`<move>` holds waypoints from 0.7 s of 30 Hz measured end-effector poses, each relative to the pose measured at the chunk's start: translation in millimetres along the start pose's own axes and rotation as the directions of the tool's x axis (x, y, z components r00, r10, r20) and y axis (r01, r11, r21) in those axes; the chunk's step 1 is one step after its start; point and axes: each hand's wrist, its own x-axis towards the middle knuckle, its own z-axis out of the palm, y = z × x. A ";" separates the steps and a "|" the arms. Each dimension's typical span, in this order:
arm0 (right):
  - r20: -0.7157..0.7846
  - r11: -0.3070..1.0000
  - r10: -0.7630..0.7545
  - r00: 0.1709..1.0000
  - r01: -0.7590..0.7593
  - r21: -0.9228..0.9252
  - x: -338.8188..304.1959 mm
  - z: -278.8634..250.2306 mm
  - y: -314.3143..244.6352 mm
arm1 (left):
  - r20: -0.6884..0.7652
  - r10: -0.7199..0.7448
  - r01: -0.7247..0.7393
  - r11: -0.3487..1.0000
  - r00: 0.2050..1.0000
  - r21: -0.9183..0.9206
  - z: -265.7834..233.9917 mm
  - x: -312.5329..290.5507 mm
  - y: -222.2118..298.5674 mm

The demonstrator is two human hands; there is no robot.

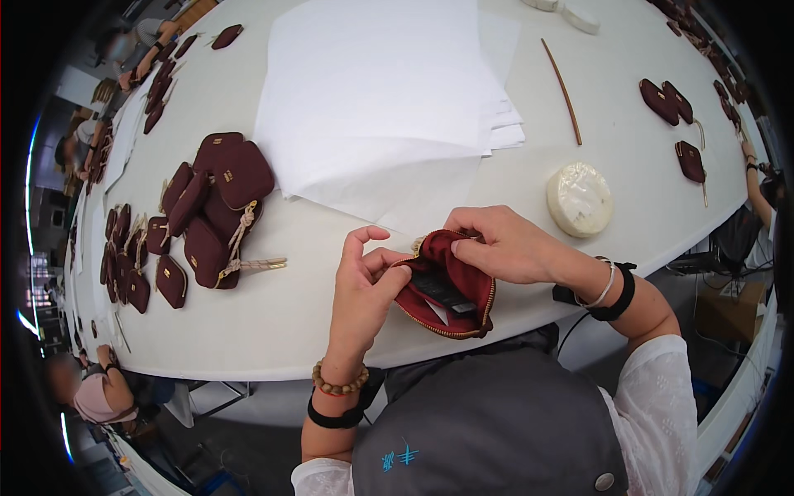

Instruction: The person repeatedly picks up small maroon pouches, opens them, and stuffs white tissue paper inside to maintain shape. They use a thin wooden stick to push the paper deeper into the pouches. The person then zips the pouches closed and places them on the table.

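Between my hands a small dark red zip pouch [475, 285] is held unzipped near the table's front edge, its red lining showing and a gold zipper round its mouth. Inside it lie a black item [442, 291], perhaps a tag or packet, and a bit of white. My left hand [364, 285] pinches the pouch's left rim between thumb and fingers, with the index finger raised. On the far right side of the opening, my right hand [504, 244] grips the rim, its thumb on the lining. The undersides of the fingers are hidden.
Maroon pouches [219, 207] with cord pulls lie heaped at left; more pouches [666, 101] lie at far right. White paper sheets [372, 91] cover the middle. A roll of pale tape [580, 199] and a thin brown stick [562, 91] are at right. Other people sit around the table.
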 end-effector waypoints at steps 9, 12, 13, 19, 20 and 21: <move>0.007 0.996 -0.053 0.999 0.052 0.074 3.3 -0.3 6.4 | -0.081 0.248 -0.226 0.951 0.965 0.213 7.5 -4.5 -4.0; -0.060 0.999 -0.001 0.998 0.004 0.048 -0.7 -4.8 10.2 | 0.073 0.587 -0.583 0.766 0.806 0.270 19.8 -38.9 35.8; -0.070 0.994 0.012 0.997 -0.004 0.111 -2.9 -5.5 15.3 | 0.133 0.586 -0.598 0.798 0.800 0.080 26.7 -55.7 53.6; -0.023 0.981 -0.006 1.000 0.010 0.193 -12.7 3.2 17.6 | 0.400 0.839 -0.259 0.506 0.370 -0.823 59.3 -73.3 63.6; -0.020 0.982 0.004 1.000 0.000 0.190 -15.4 2.9 17.1 | 0.407 0.814 -0.217 0.523 0.415 -0.825 64.4 -76.0 66.8; -0.017 0.983 0.012 1.000 -0.009 0.182 -16.7 3.5 16.4 | 0.411 0.788 -0.171 0.532 0.458 -0.829 68.4 -79.3 69.4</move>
